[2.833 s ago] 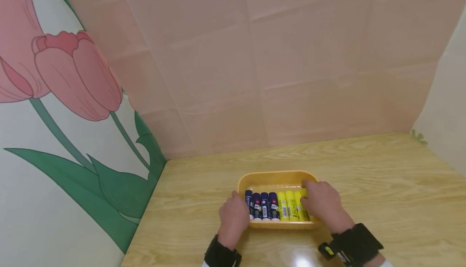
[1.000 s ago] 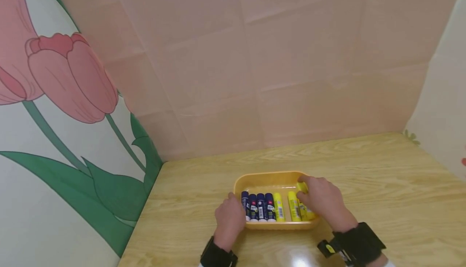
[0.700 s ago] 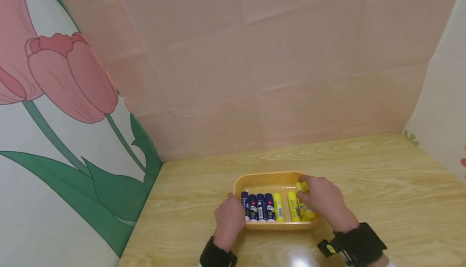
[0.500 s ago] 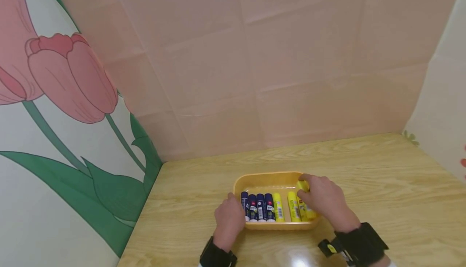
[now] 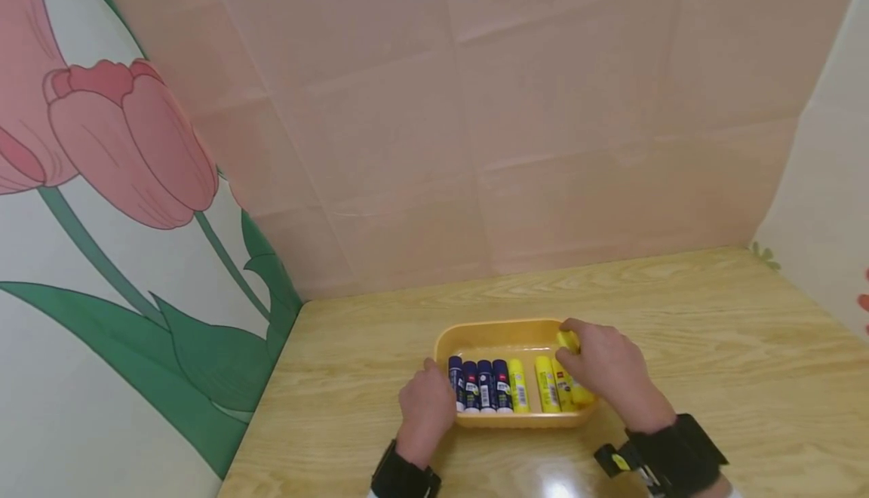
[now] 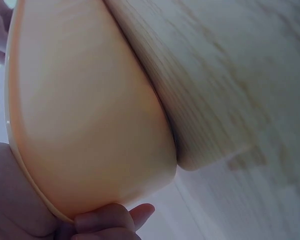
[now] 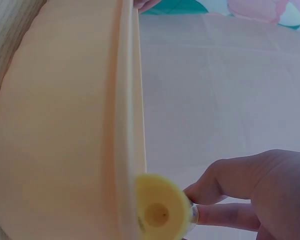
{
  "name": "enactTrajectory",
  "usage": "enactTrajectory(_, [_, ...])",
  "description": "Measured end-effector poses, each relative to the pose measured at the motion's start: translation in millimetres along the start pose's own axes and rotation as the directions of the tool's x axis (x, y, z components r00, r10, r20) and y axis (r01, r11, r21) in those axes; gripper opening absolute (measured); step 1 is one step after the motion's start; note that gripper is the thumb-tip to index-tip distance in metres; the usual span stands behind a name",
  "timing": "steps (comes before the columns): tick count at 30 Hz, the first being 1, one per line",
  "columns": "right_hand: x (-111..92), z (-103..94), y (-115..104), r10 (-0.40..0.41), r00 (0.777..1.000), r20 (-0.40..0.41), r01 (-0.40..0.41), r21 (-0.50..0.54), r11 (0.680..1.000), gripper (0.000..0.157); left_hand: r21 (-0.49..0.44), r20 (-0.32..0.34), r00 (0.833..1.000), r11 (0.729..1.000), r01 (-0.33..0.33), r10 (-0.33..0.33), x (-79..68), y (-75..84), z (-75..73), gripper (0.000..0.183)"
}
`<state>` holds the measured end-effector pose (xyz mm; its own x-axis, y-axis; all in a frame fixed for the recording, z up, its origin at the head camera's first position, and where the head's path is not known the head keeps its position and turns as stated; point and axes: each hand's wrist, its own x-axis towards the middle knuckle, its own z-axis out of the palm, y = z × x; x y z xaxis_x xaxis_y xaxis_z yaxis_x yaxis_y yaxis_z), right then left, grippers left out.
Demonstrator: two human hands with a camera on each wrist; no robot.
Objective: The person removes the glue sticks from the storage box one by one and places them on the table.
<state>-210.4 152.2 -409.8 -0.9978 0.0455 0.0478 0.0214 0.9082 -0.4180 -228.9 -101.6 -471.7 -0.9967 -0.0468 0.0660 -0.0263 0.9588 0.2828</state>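
A yellow-orange plastic tray (image 5: pixel 523 421) stands on the table, holding a row of glue sticks. Dark blue glue sticks (image 5: pixel 486 386) lie in its left half, and yellow glue sticks (image 5: pixel 547 385) lie to the right. My left hand (image 5: pixel 426 407) grips the tray's left end, fingers curled against its outer wall in the left wrist view. At the right end, my right hand (image 5: pixel 614 370) pinches a yellow glue stick (image 5: pixel 569 342) between thumb and fingers. Its round yellow end (image 7: pixel 162 200) shows just over the rim in the right wrist view. The hand partly hides that stick.
The wood-grain table (image 5: pixel 366 362) extends around the tray on all sides. Behind it hangs a creased pinkish sheet (image 5: pixel 475 143). A wall with painted tulips (image 5: pixel 136 143) rises at the left, and a pale wall (image 5: pixel 828 204) at the right.
A gap has opened between the leftmost yellow glue stick and the other yellow ones. My right hand has shifted slightly right and up with its pinched stick. The left hand keeps its hold.
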Motion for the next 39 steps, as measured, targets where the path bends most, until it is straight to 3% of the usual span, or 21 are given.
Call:
enactTrajectory(16, [0, -8.5, 7, 0.020, 1.000, 0.010, -0.020, 0.006, 1.000, 0.048, -0.004, 0.017, 1.000, 1.000, 0.007, -0.007, -0.1, 0.4, -0.3, 0.037])
enactTrajectory(29, [2, -16.5, 23, 0.042, 0.998, 0.043, -0.042, 0.005, 0.999, 0.052, -0.034, -0.039, 0.999, 0.999, -0.030, 0.029, -0.9, -2.3, 1.7, 0.029])
enactTrajectory(39, [6, -22.3, 38, 0.083, 0.990, 0.118, -0.083, -0.004, 0.997, 0.054, -0.028, -0.049, 0.998, 0.999, -0.036, 0.034, -0.6, -2.9, 2.3, 0.024])
